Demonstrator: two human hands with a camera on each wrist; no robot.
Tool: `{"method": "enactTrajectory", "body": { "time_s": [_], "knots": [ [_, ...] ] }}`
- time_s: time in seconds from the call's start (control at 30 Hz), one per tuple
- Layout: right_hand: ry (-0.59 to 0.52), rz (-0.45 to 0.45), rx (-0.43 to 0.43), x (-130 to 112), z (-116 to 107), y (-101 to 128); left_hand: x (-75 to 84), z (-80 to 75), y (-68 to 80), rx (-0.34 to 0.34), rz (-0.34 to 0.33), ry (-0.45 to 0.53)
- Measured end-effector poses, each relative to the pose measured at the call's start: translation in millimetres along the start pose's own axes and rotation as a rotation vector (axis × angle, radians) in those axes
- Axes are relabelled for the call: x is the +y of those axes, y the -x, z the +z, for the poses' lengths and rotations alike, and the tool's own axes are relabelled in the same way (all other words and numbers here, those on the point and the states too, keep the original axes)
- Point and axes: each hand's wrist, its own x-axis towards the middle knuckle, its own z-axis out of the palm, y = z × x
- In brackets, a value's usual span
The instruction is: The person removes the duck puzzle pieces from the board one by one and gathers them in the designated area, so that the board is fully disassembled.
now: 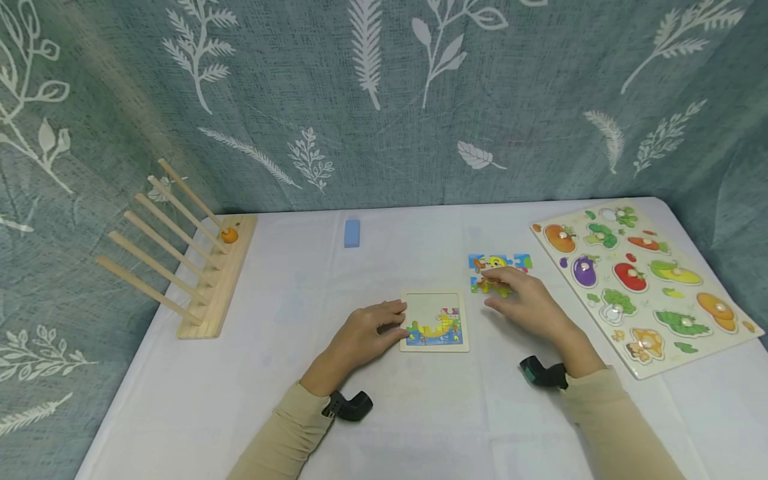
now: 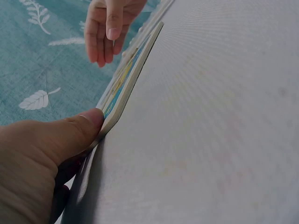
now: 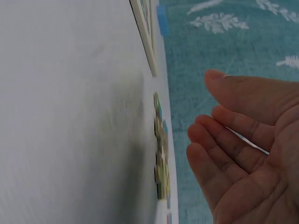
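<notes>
My left hand (image 1: 367, 331) rests at the left edge of a small square wooden puzzle board (image 1: 432, 290). Its fingertips touch that edge, and its thumb (image 2: 86, 123) lies on the near left corner. Inside the frame, fitted pieces (image 1: 433, 335) fill the lower part and right side; the upper left shows bare wood. Over several loose jigsaw pieces (image 1: 518, 261), right of the board, hovers my right hand (image 1: 525, 303), thumb and fingers apart with nothing between them. It hides part of these pieces. In the right wrist view, the loose pieces (image 3: 161, 154) lie on the cloth beyond the fingertips.
At the right lies a large vegetable peg puzzle (image 1: 606, 297). A wooden rack with slanted rods (image 1: 225, 287) stands at the left, an orange bead (image 1: 229, 235) at its far rod. Toward the back is a blue block (image 1: 352, 234). White cloth (image 1: 288, 287) covers the table before a leaf-patterned curtain (image 1: 396, 160).
</notes>
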Motion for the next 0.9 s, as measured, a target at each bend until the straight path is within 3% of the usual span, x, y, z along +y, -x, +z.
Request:
{"method": "enactTrajectory", "body": {
  "time_s": [0.23, 0.47, 0.9],
  "knots": [
    [-0.037, -0.097, -0.037, -13, 17, -1, 0.3, 0.1, -0.6, 0.004, 0.007, -0.009],
    [-0.041, -0.120, -0.082, -26, 34, -1, 1.5, -0.9, -1.5, -0.004, -0.009, -0.015],
    [0.077, -0.162, -0.141, -28, 47, -1, 1.8, -1.6, -0.7, -0.011, -0.020, -0.006]
  ]
}}
